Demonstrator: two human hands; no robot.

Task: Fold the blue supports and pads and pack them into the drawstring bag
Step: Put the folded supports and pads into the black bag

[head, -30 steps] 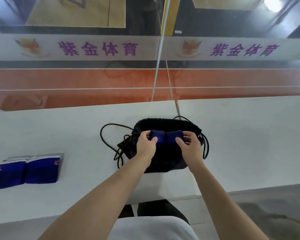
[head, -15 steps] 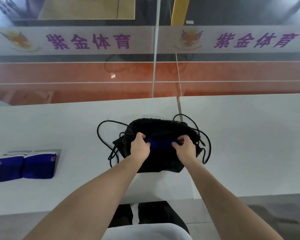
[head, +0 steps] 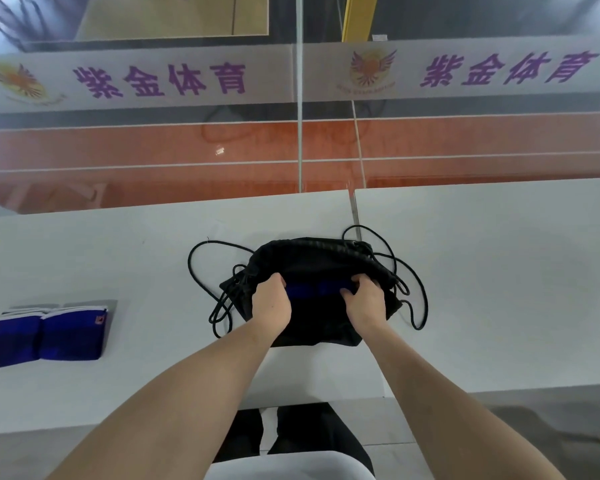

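item: black drawstring bag [head: 321, 268], lying on a white table [head: 499, 271] at centre, mouth open toward the far edge. black cords [head: 201, 271] loop out on the tabletop to both sides of the bag.

item: folded blue support [head: 312, 290], partly inside the mouth of the bag; only a narrow blue strip shows between the two hands, the rest hidden by black fabric.

item: left hand [head: 271, 306], at the left end of the blue strip, fingers curled over it and clamped on the support together with the near lip of the bag.

item: right hand [head: 364, 303], at the right end of the strip, fingers bent down and closed on the support in the same manner. both forearms are bare and reach in from the near edge.

item: further blue pads [head: 45, 336], a folded pair with white edging, lying side by side near the left end of the table, well apart from the bag.

surroundings: a glass partition [head: 298, 133] beyond the table, carrying a white banner with purple characters [head: 160, 79]; orange floor with white lines behind it.
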